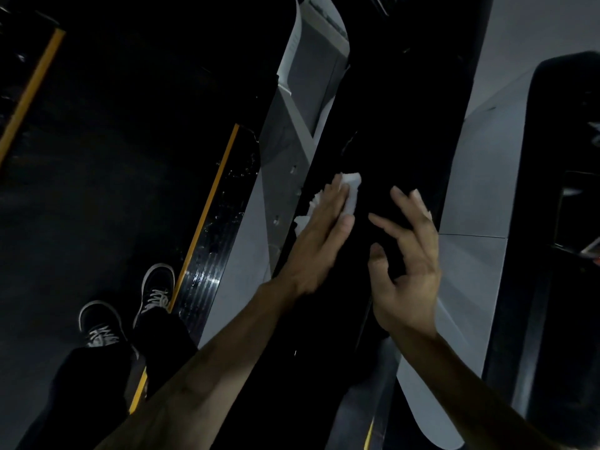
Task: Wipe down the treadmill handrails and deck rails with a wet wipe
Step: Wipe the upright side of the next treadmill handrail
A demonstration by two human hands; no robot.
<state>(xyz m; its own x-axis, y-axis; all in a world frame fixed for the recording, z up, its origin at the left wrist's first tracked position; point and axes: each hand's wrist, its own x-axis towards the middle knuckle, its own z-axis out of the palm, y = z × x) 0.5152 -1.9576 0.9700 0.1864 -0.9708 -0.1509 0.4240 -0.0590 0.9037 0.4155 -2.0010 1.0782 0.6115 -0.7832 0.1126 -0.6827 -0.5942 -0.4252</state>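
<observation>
Glossy black handrail (373,125), soft white crumpled wipe (350,190)

Gym floor, dimly lit. Treadmill underfoot: dark belt (107,196) with a yellow-edged ribbed deck rail (207,228) along its side. Grey machine frame (285,134) rises beside it, carrying a broad glossy black handrail (399,131). A second black-and-grey machine (565,196) stands just beside, on the right, and another yellow stripe (31,92) shows far left. Black sneakers (130,310) with white laces stand on the belt.
</observation>
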